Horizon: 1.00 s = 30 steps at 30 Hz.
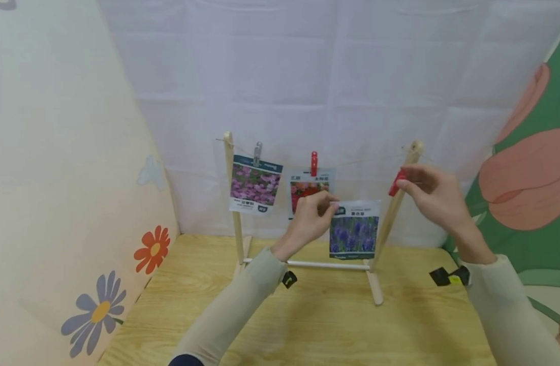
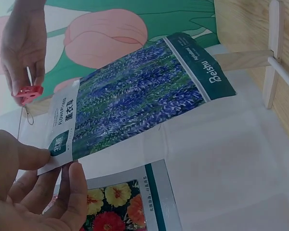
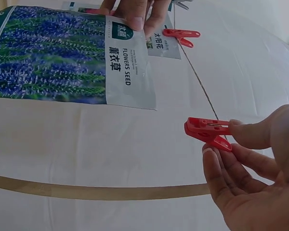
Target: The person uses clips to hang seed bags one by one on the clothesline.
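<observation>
A seed packet with purple-blue flowers hangs from my left hand, whose thumb and fingers pinch its corner. In the left wrist view the same lavender-coloured packet slants across the picture. My right hand pinches a red clothespin by its handle ends, near the right post. Twine runs behind that clothespin in the right wrist view. Two other packets hang from the line: a pink-flowered one under a grey clothespin, and a red-flowered one under a red clothespin, partly hidden by my left hand.
The line is strung between a left wooden post and a right wooden post, joined low down by a white bar. This rack stands on a wood-grain table. Behind it hangs a white cloth; flower-patterned panels flank both sides.
</observation>
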Tool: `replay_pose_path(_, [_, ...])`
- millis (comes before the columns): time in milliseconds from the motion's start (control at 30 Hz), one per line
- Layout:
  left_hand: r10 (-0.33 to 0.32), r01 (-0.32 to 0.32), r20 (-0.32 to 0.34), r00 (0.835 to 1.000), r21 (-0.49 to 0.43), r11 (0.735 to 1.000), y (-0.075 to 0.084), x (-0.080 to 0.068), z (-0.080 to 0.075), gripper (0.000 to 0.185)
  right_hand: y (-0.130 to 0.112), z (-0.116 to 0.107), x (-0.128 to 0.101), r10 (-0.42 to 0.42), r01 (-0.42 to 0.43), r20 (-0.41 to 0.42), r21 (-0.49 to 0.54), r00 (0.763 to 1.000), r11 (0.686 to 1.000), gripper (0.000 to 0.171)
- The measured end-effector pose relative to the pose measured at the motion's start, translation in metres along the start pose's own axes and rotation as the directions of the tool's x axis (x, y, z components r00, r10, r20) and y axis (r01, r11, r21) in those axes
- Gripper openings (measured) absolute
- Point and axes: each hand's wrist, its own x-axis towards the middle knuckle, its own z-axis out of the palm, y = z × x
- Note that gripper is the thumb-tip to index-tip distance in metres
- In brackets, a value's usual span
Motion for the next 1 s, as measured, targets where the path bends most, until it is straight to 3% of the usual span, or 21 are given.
replay_pose_path(333, [0.007, -0.008, -0.009, 1.000, -0.009, 1.000, 0.001, 0.009, 0.001, 0.019, -0.009, -0.006, 0.016, 0.000, 0.000, -0.020, 0.010, 1.000, 1.000, 0.035])
replay_pose_path(767, [0.040, -0.040, 0.006, 0.999, -0.034, 0.999, 0.014, 0.022, -0.001, 0.023, -0.025, -0.012, 0.025, -0.078, 0.080, -0.089, 0.022, 0.993, 0.997, 0.031])
replay_pose_path(1000, [0.036, -0.036, 0.019, 0.999, -0.043, 0.998, 0.019, 0.026, -0.006, 0.024, -0.035, -0.008, 0.023, -0.113, 0.108, -0.094, -0.055, 0.989, 0.993, 0.029])
